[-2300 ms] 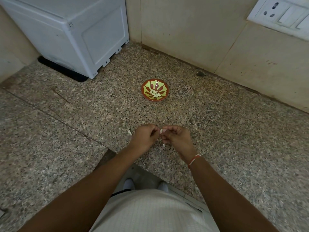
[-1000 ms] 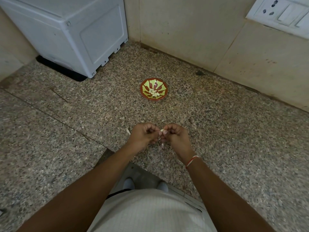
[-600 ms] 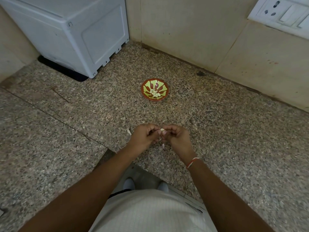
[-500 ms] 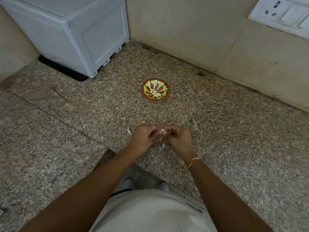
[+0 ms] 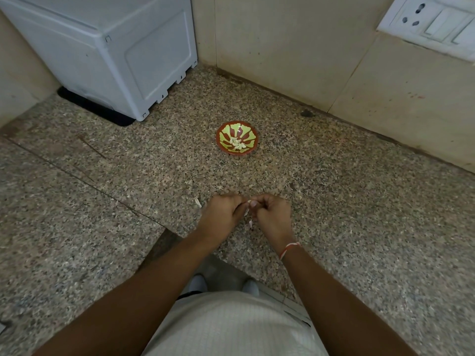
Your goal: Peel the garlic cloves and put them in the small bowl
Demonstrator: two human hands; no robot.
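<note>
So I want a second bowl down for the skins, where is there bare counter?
Bare granite lies right of the small bowl toward the tiled wall, and left of it, before the white appliance. It is crowded around the left hand and right hand, where a garlic clove and skins sit.

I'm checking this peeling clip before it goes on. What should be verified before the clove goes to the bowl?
1. Both hands on the garlic clove: left hand and right hand pinch it. Ok.
2. Clove fully peeled: cannot tell, too small.
3. Small bowl upright on the counter: ok.
4. Room in the bowl: few peeled cloves inside. Ok.
5. Path from hands to bowl unobstructed: ok.
</note>
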